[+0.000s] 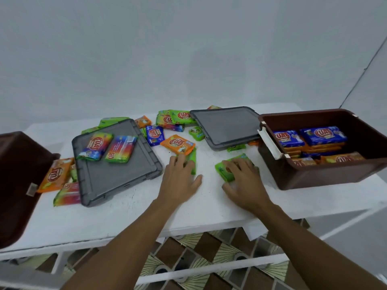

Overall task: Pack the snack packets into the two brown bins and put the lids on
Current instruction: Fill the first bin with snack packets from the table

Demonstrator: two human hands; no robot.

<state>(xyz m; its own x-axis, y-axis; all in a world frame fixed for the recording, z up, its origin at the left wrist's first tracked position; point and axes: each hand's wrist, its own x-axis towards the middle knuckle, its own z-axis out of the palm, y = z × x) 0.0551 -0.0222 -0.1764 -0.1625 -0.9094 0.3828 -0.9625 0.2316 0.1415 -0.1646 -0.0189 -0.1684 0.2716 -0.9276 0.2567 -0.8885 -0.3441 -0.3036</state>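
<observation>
Reaching over the table (136,216), both hands cover packets lying between the two grey lids. The left hand (180,178) rests straight-fingered on a green packet (193,164), not gripping. The right hand (245,183) spreads over a second green packet (223,171); I cannot tell whether it grips. The right bin (314,176), just beside it, holds stacked rows and is probably their destination. The left lid (109,176) and right lid (226,126) lie off, keeping the bins open. The left bin (16,174) sits at the table's left edge.

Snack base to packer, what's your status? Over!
Left hand on left green packet, right hand on right green packet. Right bin part full, right lid off. Two rainbow packets cluttering left lid.
</observation>
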